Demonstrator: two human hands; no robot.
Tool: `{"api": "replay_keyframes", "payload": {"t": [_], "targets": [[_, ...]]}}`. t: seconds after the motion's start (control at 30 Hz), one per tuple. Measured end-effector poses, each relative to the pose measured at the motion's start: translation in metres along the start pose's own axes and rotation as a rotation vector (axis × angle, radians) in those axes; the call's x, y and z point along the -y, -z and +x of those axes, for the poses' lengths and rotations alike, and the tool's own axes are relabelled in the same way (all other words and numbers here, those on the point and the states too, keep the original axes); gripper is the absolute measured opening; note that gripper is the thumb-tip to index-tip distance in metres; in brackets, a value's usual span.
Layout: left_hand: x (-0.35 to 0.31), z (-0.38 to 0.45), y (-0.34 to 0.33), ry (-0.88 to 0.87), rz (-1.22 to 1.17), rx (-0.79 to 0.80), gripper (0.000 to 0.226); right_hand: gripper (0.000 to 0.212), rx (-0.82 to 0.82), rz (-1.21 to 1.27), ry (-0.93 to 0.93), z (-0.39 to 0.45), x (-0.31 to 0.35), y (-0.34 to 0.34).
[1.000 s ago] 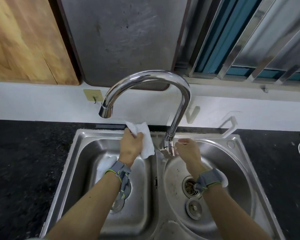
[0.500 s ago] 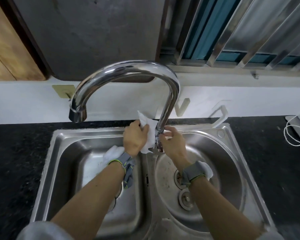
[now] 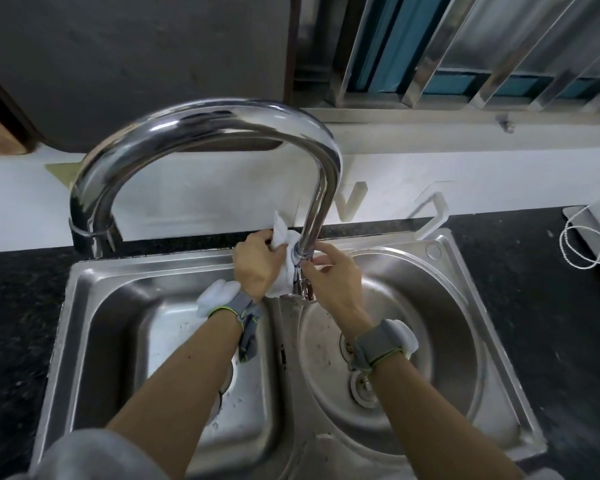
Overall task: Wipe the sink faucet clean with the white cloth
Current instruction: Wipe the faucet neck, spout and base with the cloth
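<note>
left hand [image 3: 257, 268] pressing cloth [image 3: 283, 251], faucet [image 3: 312, 216] base

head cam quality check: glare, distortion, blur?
Head view: bright specular streaks on the faucet arch; wide-angle bowing bends the sink rim and counter edge; white cloth near clipped; hands reasonably sharp, frame edges soft.

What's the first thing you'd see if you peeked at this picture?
The big shiny faucet arching over the steel double sink grabs the eye first. Right at its base, the left hand presses a white cloth against the pipe, while the right hand touches it from the other side.
</note>
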State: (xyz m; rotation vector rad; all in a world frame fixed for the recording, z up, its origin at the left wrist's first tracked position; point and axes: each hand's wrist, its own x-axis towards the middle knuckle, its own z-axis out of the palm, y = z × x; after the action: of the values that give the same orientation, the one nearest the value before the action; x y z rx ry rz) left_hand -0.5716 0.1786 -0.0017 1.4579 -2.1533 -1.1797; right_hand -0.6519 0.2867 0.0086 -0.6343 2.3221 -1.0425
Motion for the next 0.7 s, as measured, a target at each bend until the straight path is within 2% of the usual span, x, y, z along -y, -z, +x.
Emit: {"api": "replay_keyframes", "payload": {"t": [0.23,0.5,0.7], "targets": [[0.01,0.008,-0.017,0.09,0.051,0.037,0.026,0.035,-0.019,0.015,0.021,-0.002,-0.001,0.0],[0.028,0.011,-0.032,0.09,0.176,0.046,0.028,0.034,-0.054,0.016,0.029,0.0,-0.004,-0.006],[0.034,0.012,-0.022,0.112,0.009,0.113,0.023,0.034,-0.028,0.031,0.038,0.0,-0.006,-0.004]]}}
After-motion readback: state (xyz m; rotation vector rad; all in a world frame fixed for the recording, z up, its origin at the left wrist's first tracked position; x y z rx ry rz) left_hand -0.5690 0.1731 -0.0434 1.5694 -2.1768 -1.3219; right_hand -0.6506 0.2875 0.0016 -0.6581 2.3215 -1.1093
